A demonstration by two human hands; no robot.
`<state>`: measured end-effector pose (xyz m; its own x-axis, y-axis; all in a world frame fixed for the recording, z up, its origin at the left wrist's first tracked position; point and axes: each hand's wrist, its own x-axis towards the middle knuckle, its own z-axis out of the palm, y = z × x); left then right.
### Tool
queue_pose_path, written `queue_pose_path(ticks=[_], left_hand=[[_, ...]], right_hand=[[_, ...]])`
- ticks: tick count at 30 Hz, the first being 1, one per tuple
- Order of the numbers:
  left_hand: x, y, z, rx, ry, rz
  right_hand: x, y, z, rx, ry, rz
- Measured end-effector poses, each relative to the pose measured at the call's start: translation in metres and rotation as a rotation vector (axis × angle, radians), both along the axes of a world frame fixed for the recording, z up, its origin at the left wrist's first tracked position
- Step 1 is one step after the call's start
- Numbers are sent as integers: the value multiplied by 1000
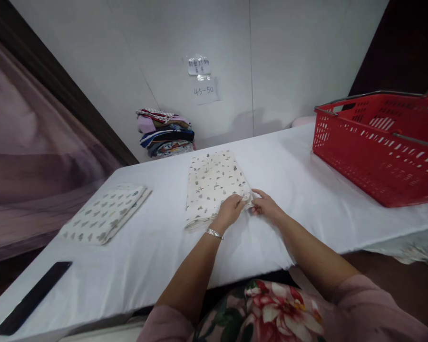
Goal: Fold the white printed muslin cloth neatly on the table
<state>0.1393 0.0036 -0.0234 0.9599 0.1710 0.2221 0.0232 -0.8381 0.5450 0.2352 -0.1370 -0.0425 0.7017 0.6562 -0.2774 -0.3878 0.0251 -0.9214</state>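
A folded cream cloth (214,183) with a small grey and brown print lies flat in the middle of the white-covered table. Both hands are at its near right corner. My left hand (231,209), with a silver bracelet at the wrist, pinches the cloth's edge there. Just to the right, my right hand (266,205) has its fingers bent around the same corner, which is slightly lifted and bunched. The exact grip of the right fingertips is partly hidden. On the left of the table rests another folded cloth (105,213), white with grey cloud-like shapes.
A red plastic basket (371,161) stands at the right. A stack of folded fabrics (167,135) sits against the wall behind the table. A dark flat strip (34,297) lies at the table's front left. Pink sheer fabric (32,156) hangs at the left.
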Motion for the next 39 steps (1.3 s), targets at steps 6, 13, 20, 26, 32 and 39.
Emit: queue_pose_path(ticks=[6,13,20,26,32,39], left_hand=[[0,0,3,205,-31,57],[1,-18,0,444,101,27],[1,-21,3,407,134,34],[1,-24,-1,396,100,30],[-3,-33,-11,407,68,129],[-23,-11,-21,466,103,236]], right_hand=[[-1,-2,3,-7,8,-3],[2,-2,-1,19,7,3],[1,-2,-2,38,-5,13],[-3,-2,-1,-22,-103,-16],[-2,-2,-1,-105,-147,-56],[4,-5,-11,-93,-129,-57]])
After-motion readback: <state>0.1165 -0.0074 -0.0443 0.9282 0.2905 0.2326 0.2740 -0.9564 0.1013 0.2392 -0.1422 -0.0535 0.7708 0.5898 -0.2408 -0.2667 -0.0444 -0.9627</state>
